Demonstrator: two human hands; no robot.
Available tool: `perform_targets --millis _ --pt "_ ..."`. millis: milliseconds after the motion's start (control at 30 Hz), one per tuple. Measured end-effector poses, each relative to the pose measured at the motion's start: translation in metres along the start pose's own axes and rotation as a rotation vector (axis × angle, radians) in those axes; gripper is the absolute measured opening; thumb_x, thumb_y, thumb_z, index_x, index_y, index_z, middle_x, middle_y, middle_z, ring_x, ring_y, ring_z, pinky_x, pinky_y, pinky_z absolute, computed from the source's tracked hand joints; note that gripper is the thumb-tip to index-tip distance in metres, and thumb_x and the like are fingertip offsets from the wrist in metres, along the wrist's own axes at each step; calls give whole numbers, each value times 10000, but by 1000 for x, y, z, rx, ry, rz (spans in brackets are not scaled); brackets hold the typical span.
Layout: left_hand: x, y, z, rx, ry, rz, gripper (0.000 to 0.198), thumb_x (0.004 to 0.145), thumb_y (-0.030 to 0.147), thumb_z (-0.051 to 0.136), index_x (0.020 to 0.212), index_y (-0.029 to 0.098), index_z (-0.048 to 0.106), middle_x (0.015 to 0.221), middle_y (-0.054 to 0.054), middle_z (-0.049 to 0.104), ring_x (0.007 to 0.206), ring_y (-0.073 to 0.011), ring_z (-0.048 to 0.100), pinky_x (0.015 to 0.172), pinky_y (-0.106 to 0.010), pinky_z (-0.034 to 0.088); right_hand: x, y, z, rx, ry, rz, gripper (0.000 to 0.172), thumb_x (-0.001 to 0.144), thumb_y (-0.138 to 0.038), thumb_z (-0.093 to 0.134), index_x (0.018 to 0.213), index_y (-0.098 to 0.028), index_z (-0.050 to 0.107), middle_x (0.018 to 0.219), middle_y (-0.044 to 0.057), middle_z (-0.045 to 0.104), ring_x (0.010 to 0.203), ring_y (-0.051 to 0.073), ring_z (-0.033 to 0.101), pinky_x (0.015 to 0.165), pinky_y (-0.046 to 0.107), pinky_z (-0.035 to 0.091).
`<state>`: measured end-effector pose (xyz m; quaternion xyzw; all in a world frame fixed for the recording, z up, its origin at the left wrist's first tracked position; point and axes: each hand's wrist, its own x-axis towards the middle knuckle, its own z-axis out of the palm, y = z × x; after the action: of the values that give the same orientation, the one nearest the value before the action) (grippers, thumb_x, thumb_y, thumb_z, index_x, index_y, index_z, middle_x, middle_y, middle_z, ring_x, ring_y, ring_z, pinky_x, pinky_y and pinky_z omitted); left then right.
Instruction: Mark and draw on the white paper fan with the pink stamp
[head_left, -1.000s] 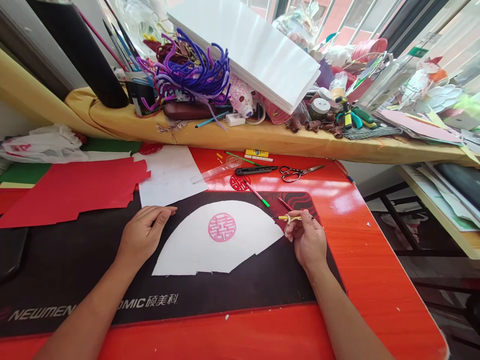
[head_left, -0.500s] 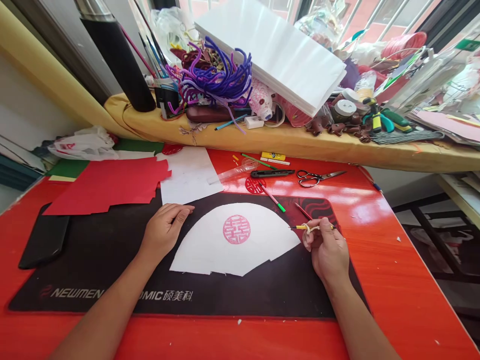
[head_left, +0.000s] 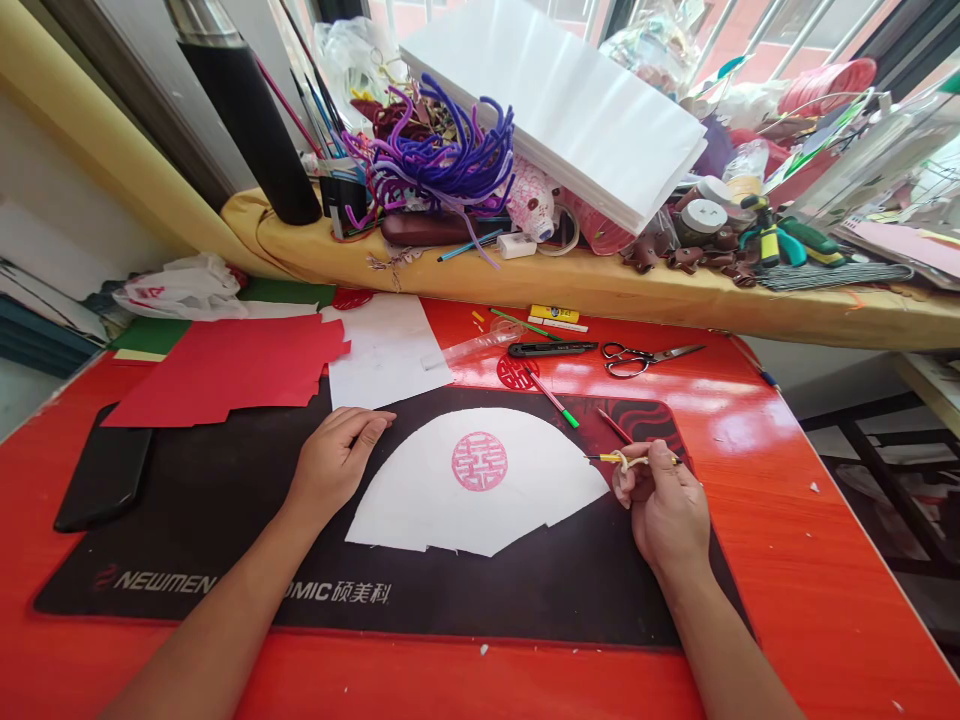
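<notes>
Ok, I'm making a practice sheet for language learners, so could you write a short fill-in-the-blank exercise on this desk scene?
1. The right hand holds a thin tool with a ____ shaft.
2. The white paper bearing a round pattern is shaped like a ____.
3. In the picture, the scissors lie to the ____ of the black cutter.
4. The table under the black mat is ____ in colour.

Missing words: yellow; fan; right; red.

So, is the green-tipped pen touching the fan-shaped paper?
Apart: the head view shows a strip of dark mat between the green-tipped pen and the curved edge of the fan-shaped paper.
</notes>
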<state>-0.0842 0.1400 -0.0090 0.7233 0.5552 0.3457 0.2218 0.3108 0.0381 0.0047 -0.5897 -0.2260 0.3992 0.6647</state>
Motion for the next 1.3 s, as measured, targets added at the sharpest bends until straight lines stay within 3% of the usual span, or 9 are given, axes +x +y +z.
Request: perform_targets --millis 533,1300 --pt "0 -1 0 21 -18 -24 455 1105 580 522 1054 274 855 1073 -35 854 1097 -264 748 991 -395 598 2 3 -1 -4 4 -17 530 828 -710 900 849 -189 803 539 -16 593 492 128 529 444 235 404" --pt "2 -4 -1 55 -28 -23 462 1100 598 514 1073 276 845 1091 -45 853 1109 -283 758 970 -415 610 1 -1 2 15 16 2 569 785 -751 911 824 -199 775 530 -29 591 459 112 522 437 241 401"
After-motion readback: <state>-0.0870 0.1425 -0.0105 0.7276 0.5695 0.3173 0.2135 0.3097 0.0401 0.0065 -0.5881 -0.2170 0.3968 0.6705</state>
